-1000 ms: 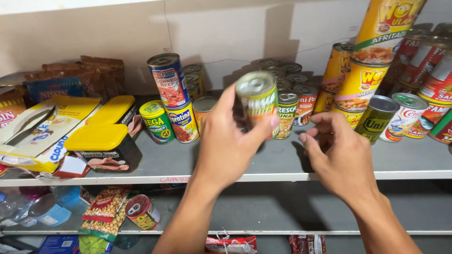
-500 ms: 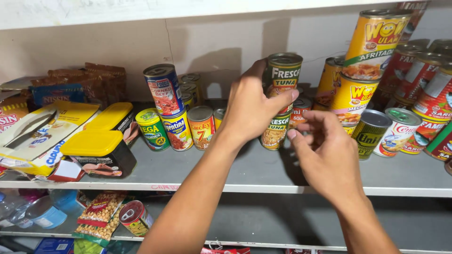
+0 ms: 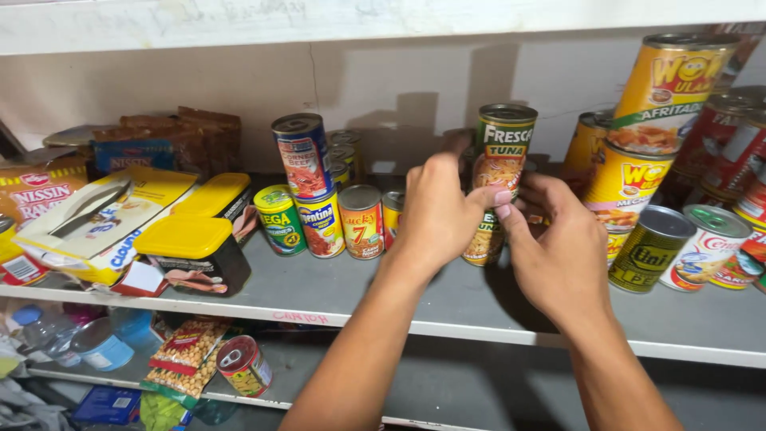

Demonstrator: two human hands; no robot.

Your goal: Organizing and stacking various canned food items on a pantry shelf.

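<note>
At the far left of the frame, flat yellow and orange noodle packets [image 3: 36, 195] lie stacked on the grey shelf board [image 3: 335, 287], flat because they cannot stand. Beside them a black rectangular tub with a yellow lid [image 3: 191, 254] sits near the front edge. Toward the centre left, a short green round tin [image 3: 279, 219], a red-and-blue labelled tin [image 3: 321, 225] and a red-and-yellow labelled tin [image 3: 361, 221] stand upright in a row, touching, with a taller blue-and-red tin [image 3: 302, 154] stacked on top, so space is saved.

At the centre, the left hand [image 3: 437, 209] wraps its fingers around the tall green-labelled tin with a silver top [image 3: 503, 148], thumb toward the front, gripping it on the side so it stays upright above another tin of the same kind [image 3: 483, 243] below. The right hand [image 3: 558, 247] is just beside, its fingers curled toward the lower tin, fingertips touching the left hand's; whether they clamp that tin I cannot tell.

On the right, large yellow tins [image 3: 666, 96] stand stacked, and a dark green tin [image 3: 650, 249] leans tilted against its neighbours.
</note>
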